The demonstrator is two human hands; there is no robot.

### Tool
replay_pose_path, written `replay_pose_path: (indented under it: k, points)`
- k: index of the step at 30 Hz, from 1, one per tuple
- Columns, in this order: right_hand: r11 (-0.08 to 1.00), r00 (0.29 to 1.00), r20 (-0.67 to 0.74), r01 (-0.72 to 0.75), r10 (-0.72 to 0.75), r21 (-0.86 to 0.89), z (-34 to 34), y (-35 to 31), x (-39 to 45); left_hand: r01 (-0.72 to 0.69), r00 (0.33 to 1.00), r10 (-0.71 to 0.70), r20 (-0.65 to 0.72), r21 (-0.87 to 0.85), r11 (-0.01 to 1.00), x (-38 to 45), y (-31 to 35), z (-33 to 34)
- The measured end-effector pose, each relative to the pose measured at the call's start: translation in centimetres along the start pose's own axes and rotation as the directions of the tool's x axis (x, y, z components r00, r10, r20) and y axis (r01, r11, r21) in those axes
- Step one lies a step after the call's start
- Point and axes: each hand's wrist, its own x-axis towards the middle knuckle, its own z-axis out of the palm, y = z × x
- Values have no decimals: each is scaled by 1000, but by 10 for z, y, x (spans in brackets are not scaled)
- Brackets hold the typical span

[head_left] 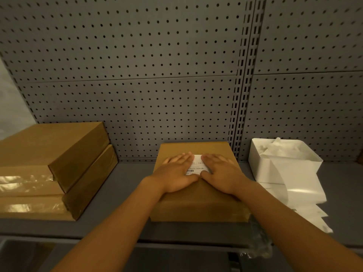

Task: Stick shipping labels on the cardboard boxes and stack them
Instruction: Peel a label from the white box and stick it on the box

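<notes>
- The cardboard box [198,201] is set flat on the grey shelf [125,185], in front of the pegboard [137,75].
- The left hand [176,171] and right hand [222,173] are laid flat with straight fingers on the box top; nothing is grasped.
- The shipping label [196,165] is pressed between them.
- Two stacked boxes [55,169] are seen left of the box, a white bin [282,163] to its right.

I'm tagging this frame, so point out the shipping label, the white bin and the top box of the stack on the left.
shipping label [197,166], head view, white strip showing between the hands
white bin [261,167], head view, front wall
top box of the stack [47,143], head view, its top face
</notes>
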Motion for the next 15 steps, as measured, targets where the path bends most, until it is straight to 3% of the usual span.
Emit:
replay_pose_path:
  k: [4,7,11,13,15]
  points:
    - [999,994,-105,22,-16,50,2,-2,-8,2,996,-3,-88,-10,1000,-10,6,1]
    - [992,991,-95,104,-96,78,6,-8,-17,-11,986,8,-165,-14,1000,-17,14,7]
    - [998,990,-138,-38,31,-47,-2,7,-25,135,962,-106,-251,100,986,-23,12,4]
    - [999,990,-139,-25,22,-20,-2,4,-27,68,975,-55,-216,54,996,-25,14,5]
    - [997,994,-84,77,-76,1,3,-7,-28,12,986,-9,-167,14,1000,-26,18,10]
